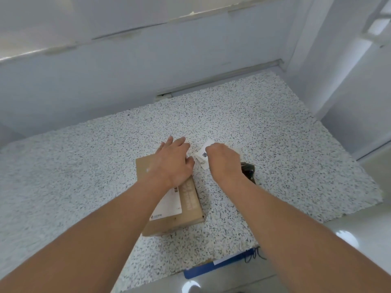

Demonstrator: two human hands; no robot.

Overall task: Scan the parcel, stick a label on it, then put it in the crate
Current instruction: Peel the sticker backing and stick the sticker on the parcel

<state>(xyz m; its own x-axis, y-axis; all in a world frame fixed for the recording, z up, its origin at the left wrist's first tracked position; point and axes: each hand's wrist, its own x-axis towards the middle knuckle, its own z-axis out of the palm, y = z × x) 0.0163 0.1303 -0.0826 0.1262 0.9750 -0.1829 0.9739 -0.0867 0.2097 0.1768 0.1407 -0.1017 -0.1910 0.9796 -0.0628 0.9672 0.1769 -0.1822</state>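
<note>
A flat brown cardboard parcel (186,210) lies on the speckled table (84,161), with a white printed shipping label (169,205) on its top. My left hand (172,160) rests flat on the parcel's far end, fingers spread. Just to the right, my right hand (224,159) pinches a small white label (203,155) with black print, from a few white labels on the table. A black scanner (249,171) lies behind my right wrist, mostly hidden. A blue crate edge (220,265) shows below the table's near edge.
White walls close off the table at the back and right. A glossy white floor lies to the right and below. A dark cable (254,255) hangs by the crate's edge.
</note>
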